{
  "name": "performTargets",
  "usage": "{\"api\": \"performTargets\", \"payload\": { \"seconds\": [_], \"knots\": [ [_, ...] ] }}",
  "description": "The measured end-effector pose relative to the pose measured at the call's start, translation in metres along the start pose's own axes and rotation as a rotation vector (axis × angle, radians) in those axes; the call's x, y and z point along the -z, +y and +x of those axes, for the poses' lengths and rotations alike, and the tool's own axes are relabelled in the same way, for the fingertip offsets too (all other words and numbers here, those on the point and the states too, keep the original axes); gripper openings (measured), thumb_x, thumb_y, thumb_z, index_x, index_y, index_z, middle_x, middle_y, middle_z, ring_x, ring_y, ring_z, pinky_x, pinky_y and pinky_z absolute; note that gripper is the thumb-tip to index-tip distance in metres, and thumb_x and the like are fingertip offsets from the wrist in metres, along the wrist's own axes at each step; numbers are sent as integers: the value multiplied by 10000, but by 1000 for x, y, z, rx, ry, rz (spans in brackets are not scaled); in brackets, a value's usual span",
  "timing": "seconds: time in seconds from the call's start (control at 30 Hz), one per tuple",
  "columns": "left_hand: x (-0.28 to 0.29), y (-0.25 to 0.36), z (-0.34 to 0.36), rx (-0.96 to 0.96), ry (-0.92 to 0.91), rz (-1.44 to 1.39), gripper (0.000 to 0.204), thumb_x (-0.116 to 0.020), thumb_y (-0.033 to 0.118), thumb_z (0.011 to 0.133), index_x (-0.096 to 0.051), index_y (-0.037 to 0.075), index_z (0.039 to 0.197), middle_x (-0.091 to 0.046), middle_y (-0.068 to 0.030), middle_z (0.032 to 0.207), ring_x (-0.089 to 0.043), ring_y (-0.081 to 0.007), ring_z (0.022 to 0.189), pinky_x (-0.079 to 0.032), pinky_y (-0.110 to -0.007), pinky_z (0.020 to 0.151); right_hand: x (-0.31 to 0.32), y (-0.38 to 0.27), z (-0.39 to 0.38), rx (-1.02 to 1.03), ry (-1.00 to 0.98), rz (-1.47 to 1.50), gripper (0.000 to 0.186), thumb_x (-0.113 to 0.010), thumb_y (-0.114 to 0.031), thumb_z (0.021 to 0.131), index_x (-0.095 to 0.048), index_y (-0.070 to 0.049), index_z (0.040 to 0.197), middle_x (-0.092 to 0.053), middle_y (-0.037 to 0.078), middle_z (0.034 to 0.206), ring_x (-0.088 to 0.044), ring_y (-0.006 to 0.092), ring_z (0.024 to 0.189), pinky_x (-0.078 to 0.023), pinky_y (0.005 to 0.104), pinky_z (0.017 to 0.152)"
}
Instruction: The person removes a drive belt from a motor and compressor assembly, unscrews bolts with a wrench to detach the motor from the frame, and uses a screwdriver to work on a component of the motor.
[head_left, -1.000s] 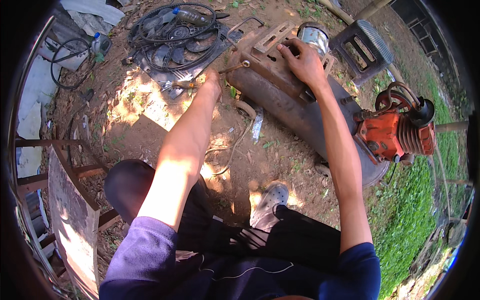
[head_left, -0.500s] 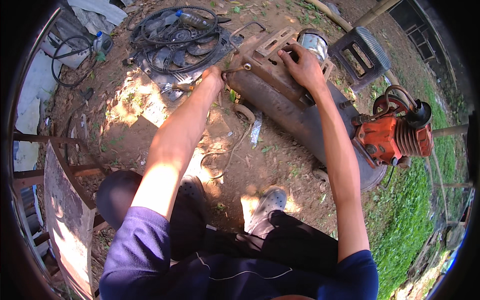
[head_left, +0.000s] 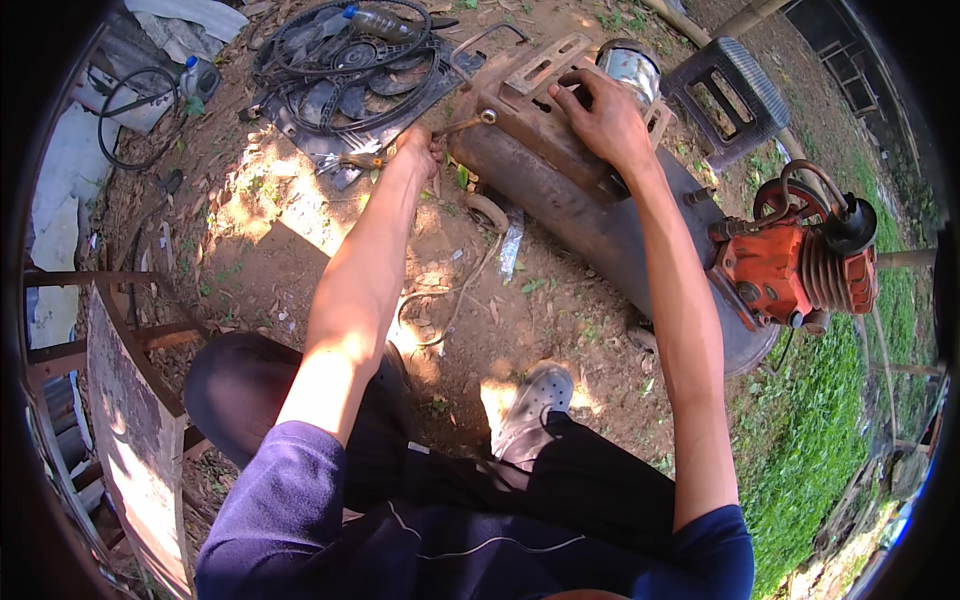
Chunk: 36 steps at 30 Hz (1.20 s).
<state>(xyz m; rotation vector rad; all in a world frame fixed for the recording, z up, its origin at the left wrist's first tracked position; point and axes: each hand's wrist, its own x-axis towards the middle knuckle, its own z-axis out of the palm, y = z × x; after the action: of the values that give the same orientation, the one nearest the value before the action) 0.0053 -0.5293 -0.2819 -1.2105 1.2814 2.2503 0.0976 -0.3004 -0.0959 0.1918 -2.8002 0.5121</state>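
Note:
My left hand (head_left: 418, 153) is closed around the handle of a rusty ring wrench (head_left: 460, 125). The wrench's ring end lies at the left end of a brown metal mounting frame (head_left: 520, 120), on top of a long dark air tank (head_left: 540, 195). Whether the ring sits on a bolt is too small to tell. Over the frame's slotted plate is my right hand (head_left: 608, 125), thumb and forefinger apart with nothing visible between them; its other fingers are partly hidden. Just beyond it stands a pale metal can (head_left: 630, 68).
An orange compressor pump (head_left: 770, 270) is mounted at the tank's right end. A black plastic stool (head_left: 730, 100) stands behind. At the far left lie a fan assembly (head_left: 350, 75) with belts and a bottle, plus an orange-handled tool (head_left: 362, 160). A weathered board (head_left: 130, 430) leans at left.
My left hand has drawn slightly toward me with the wrench, whose ring end stays at the frame. My right thumb and forefinger have spread a little. The view has shifted slightly.

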Motion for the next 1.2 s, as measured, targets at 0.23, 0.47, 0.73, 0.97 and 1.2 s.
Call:
{"api": "performTargets", "payload": {
  "seconds": [0.23,0.47,0.73,0.97,1.2],
  "knots": [
    [-6,-4,46,0,84,-64,139,-403,45,900,-476,97,794,-433,-47,577,-360,-136,397,-270,-288,366,-2,-11,2,19,-14,34,379,-625,-348,918,-666,-1,1065,-670,197,1022,-653,363,915,-506,420,797],
    [11,-9,-20,58,-27,-85,151,-438,107,938,-470,69,795,-452,-73,573,-381,-137,393,-271,-301,357,5,1,-4,74,8,34,403,-623,-366,922,-647,-16,1121,-682,184,1012,-661,315,843,-515,394,737],
    [-2,10,-14,-43,-49,89,108,-461,106,910,-468,95,803,-422,-42,571,-366,-129,401,-274,-291,371,10,-12,-2,11,-28,144,420,-623,-384,918,-644,-27,1139,-684,184,1029,-667,329,833,-516,391,740],
    [6,-15,-1,-24,-28,6,173,-375,135,950,-472,63,826,-450,-53,589,-335,-107,397,-237,-264,367,4,-1,-3,77,-1,18,417,-623,-384,916,-649,-25,1127,-677,185,1054,-668,333,840,-517,397,754],
    [5,9,-22,-54,87,-137,246,-414,262,996,-480,54,883,-481,-67,657,-344,-106,425,-260,-264,384,-6,-8,3,110,4,10,416,-631,-379,914,-650,-17,1119,-682,191,1009,-668,331,841,-518,396,747]
  ]
}}
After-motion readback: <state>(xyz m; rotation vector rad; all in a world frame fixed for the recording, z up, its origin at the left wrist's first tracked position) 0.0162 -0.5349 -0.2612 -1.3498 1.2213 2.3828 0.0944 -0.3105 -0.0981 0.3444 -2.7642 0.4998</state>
